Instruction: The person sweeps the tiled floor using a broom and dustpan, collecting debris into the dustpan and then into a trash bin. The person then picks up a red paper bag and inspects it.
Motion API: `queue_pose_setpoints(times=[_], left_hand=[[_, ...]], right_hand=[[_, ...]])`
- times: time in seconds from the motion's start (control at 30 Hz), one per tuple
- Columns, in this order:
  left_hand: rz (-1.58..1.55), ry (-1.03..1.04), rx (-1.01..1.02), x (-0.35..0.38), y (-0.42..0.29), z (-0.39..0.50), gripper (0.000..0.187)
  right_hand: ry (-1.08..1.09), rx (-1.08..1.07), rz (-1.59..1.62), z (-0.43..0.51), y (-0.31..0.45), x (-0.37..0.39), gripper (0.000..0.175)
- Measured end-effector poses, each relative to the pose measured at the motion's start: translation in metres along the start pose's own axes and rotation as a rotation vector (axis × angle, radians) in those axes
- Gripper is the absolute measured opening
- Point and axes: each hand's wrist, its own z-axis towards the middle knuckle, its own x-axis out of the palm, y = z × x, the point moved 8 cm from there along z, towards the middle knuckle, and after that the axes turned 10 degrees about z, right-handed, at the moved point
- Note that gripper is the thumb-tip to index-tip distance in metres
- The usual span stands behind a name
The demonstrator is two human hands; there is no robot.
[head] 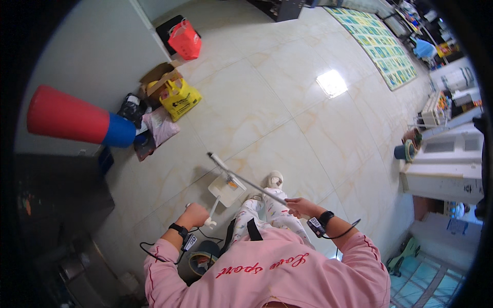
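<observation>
My left hand [196, 214] is closed around the upper end of the white handle of a long-handled dustpan [215, 189]. The pan is by my feet, with some orange and dark bits of litter in it. In my right hand [304, 208] is the grey stick of a broom [257, 187], which slants down and to the left. The broom's head [218, 161] is beyond the pan, and its lower stick passes over the pan's far right part. Whether the bristles touch the floor cannot be told.
A bucket or bin [204, 257] stands by my left side. Along the left wall are a red and blue cylinder [73, 115], a yellow bag [180, 99], a cardboard box [157, 79] and a red bag [185, 40]. A patterned mat [377, 46] lies on the tiled floor [269, 115].
</observation>
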Motion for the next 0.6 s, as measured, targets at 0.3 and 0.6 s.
queue_pose_setpoints(times=[0.3, 0.6], left_hand=[[-0.279, 0.080, -0.316, 0.011, 0.005, -0.033, 0.015], [-0.593, 0.055, -0.799, -0.004, -0.014, -0.098, 0.016]], right_hand=[[-0.010, -0.242, 0.013, -0.006, 0.103, -0.097, 0.012], [0.226, 0.113, 0.782, 0.074, 0.143, -0.179, 0.009]])
